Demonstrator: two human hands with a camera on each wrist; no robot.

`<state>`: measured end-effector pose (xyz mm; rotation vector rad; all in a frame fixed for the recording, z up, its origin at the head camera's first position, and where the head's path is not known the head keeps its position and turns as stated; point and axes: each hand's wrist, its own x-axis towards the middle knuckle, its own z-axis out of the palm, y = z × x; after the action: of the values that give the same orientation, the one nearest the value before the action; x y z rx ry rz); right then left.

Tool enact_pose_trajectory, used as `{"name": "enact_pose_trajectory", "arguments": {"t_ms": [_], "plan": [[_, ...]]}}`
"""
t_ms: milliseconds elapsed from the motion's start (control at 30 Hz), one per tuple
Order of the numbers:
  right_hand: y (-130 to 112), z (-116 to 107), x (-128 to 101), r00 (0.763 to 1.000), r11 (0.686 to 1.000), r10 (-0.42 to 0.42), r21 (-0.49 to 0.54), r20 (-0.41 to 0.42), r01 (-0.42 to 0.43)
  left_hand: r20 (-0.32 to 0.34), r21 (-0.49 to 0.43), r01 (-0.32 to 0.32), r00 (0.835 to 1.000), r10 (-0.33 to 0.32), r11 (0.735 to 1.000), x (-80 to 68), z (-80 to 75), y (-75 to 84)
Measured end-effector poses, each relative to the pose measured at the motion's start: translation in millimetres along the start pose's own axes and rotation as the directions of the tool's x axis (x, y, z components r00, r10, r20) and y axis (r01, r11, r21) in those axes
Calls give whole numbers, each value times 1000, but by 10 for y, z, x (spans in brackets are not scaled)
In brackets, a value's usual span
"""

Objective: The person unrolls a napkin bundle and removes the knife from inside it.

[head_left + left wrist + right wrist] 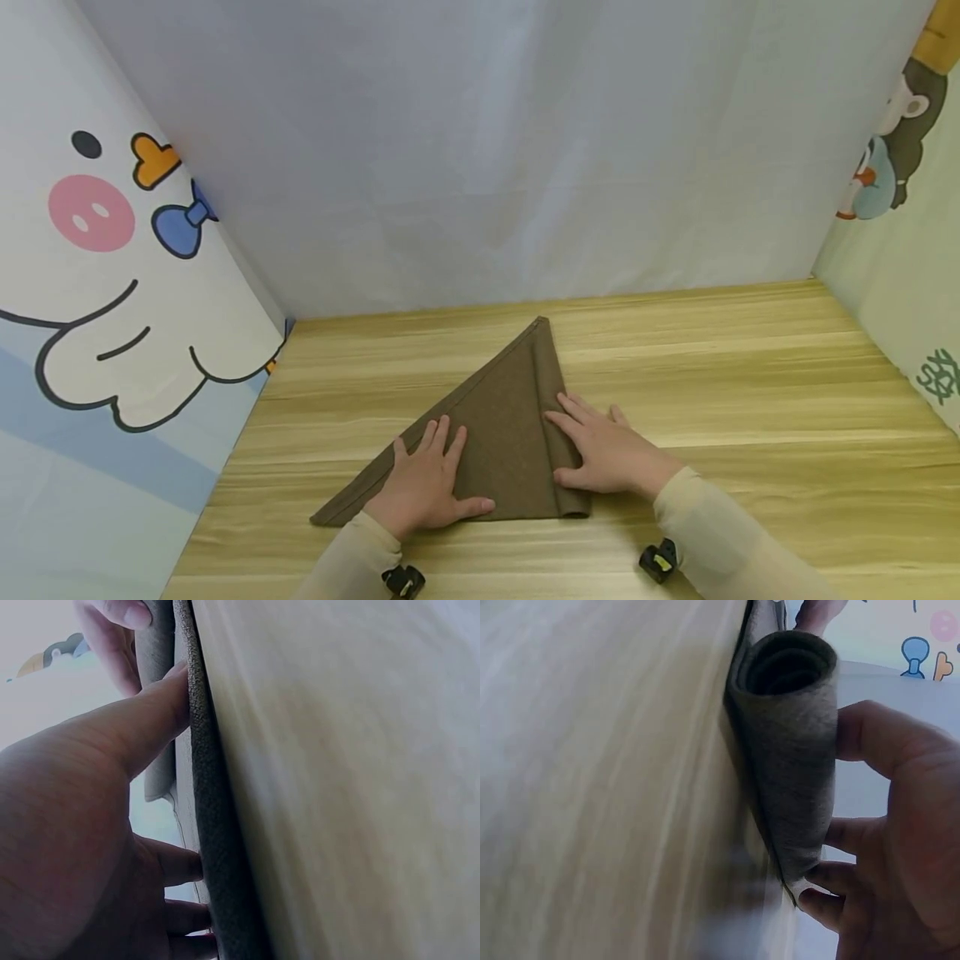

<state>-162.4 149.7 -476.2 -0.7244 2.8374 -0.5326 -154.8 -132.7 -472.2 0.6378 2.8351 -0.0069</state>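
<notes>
Pale wood-grain counter (750, 392) fills the lower half of the head view, boxed in by a plain white backdrop (480, 150) at 12 o'clock, a cartoon-printed panel (97, 275) at 9 o'clock and another printed panel (900, 167) at 3 o'clock.

A brown cloth (502, 433), folded into a triangle, lies flat near the counter's middle, its point aimed at 12 o'clock and its long edge running toward 7 o'clock. Along its 3 o'clock side the fabric is turned over into a soft rolled fold, which the right wrist view shows as a rounded loop of cloth (791, 750) standing off the wood.

The left hand (427, 487) rests palm-down on the cloth's 7 o'clock portion, fingers (438, 437) straight and spread, grasping nothing; the left wrist view shows the thumb pressing the cloth's edge (206, 787). The right hand (607, 454) lies on the rolled fold at 4 o'clock, fingers (573, 412) extended and relaxed, pressing the fabric rather than gripping it.
</notes>
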Motion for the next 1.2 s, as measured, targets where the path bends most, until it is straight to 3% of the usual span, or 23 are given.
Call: {"name": "enact_pose_trajectory", "arguments": {"t_ms": [500, 833, 967, 1200], "plan": [[202, -57, -171, 999, 998, 36, 53, -13, -35, 4, -2, -1, 1000, 1, 1000, 17, 32, -20], [221, -59, -210, 1000, 999, -5, 50, -24, 6, 14, -15, -8, 1000, 8, 1000, 30, 22, -13], [226, -77, -215, 997, 997, -61, 38, -44, 62, 21, 32, -1, 1000, 0, 999, 35, -42, 73], [272, -120, -148, 994, 994, -106, 15, -34, 107, -5, 71, -48, 999, 48, 996, 95, -71, 422]]}}
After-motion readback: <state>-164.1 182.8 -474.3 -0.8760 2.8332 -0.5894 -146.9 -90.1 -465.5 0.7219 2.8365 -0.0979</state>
